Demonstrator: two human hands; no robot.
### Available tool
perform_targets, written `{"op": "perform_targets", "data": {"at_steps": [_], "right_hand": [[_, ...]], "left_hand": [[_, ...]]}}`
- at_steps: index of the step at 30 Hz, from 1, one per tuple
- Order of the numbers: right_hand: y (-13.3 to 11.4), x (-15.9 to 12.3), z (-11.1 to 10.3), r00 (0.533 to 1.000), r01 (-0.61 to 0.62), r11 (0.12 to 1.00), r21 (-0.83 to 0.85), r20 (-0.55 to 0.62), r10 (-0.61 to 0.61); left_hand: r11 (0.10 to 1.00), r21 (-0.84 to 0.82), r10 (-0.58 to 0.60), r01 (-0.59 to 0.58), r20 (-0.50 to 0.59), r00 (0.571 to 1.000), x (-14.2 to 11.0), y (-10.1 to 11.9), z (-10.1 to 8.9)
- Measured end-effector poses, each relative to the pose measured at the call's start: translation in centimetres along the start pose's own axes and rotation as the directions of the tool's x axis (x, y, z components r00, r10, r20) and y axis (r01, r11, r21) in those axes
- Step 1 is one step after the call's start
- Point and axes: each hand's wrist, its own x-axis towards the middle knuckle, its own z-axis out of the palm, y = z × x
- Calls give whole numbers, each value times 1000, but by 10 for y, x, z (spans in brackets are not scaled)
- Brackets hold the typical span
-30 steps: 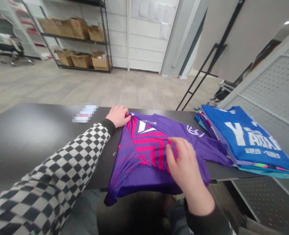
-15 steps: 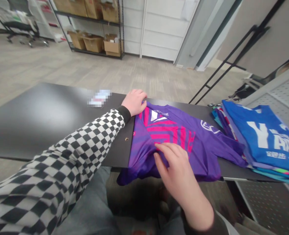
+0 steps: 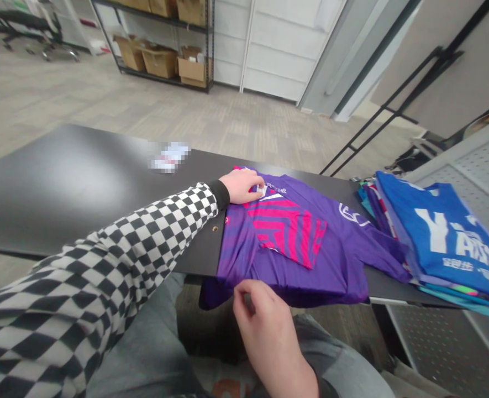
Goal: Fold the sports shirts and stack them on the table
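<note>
A purple jersey with pink chevron stripes lies folded over on itself on the black table. My left hand, in a black-and-white checked sleeve, is on the jersey's far corner by the collar, its fingers pinching the cloth. My right hand has come off the jersey and hangs just below the table's near edge, by the jersey's lower hem. Its fingers curl together, and I cannot see cloth between them.
A stack of folded jerseys, blue on top, sits at the table's right end. A pixelated card lies on the far side. Beyond the table are a metal shelf with cardboard boxes and a black rack.
My right hand has left the jersey's middle and dropped toward me. My left hand has slid right onto the jersey's far corner. The striped panel now lies flat and uncovered.
</note>
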Motion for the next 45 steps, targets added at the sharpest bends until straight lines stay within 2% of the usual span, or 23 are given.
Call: {"op": "perform_targets", "data": {"at_steps": [5, 9, 11, 13, 16, 20, 25, 29, 32, 34, 36, 39, 40, 41, 42, 43, 44, 45], "right_hand": [[9, -22, 1, 985, -149, 958, 244, -47, 165], [24, -31, 2, 925, -271, 882, 386, -148, 349], [30, -35, 4, 901, -341, 840, 422, -108, 420], [34, -38, 8, 898, -414, 824, 387, 28, 439], [41, -41, 15, 890, -449, 876, 176, 179, 420], [52, -32, 13, 892, -357, 917, -180, 224, 392], [54, -14, -4, 877, -287, 900, -329, 288, 384], [48, -10, -11, 862, -286, 896, -340, 316, 395], [45, -11, -11, 862, -262, 904, -337, 339, 376], [42, -12, -16, 865, -227, 922, -315, 371, 340], [38, -10, -28, 859, -174, 957, -230, 440, 262], [37, -2, -64, 833, -144, 988, 48, 545, 95], [39, 1, -81, 846, -170, 977, 130, 527, 77], [44, 6, -99, 880, -212, 962, 171, 462, 111], [51, 10, -118, 919, -268, 950, 162, 340, 201], [62, 13, -138, 931, -345, 933, 103, 165, 326], [75, 16, -157, 892, -449, 893, 14, -58, 449], [90, 18, -175, 800, -571, 817, -85, -279, 531]], "left_hand": [[1000, -13, 15, -15, -14, 1000, 0, 0, 0], [999, -25, 20, -21, -16, 1000, 0, -1, 1], [999, -31, 23, -24, -15, 1000, 0, -1, 1], [999, -34, 24, -24, -14, 1000, 0, -1, 1], [999, -31, 20, -20, -10, 1000, 0, 0, 1], [999, -25, 23, -23, -1, 1000, 0, 0, 0], [1000, 16, 11, -11, -14, 1000, -5, 14, -15], [991, -3, 133, -134, -107, 985, -12, 52, -21], [961, -56, 273, -272, 6, 962, -19, 83, -13], [950, -66, 310, -306, 85, 947, -21, 95, -6], [953, -77, 299, -293, 85, 950, -22, 99, -3], [958, -105, 272, -268, 23, 962, -21, 96, -3], [958, -112, 266, -263, 13, 964, -21, 94, -2], [959, -116, 264, -260, 16, 964, -21, 92, -1], [958, -119, 265, -260, 28, 964, -21, 91, 0], [958, -121, 266, -260, 40, 963, -21, 90, 2], [958, -124, 266, -259, 48, 963, -21, 89, 4], [957, -127, 268, -260, 50, 962, -21, 88, 6]]}}
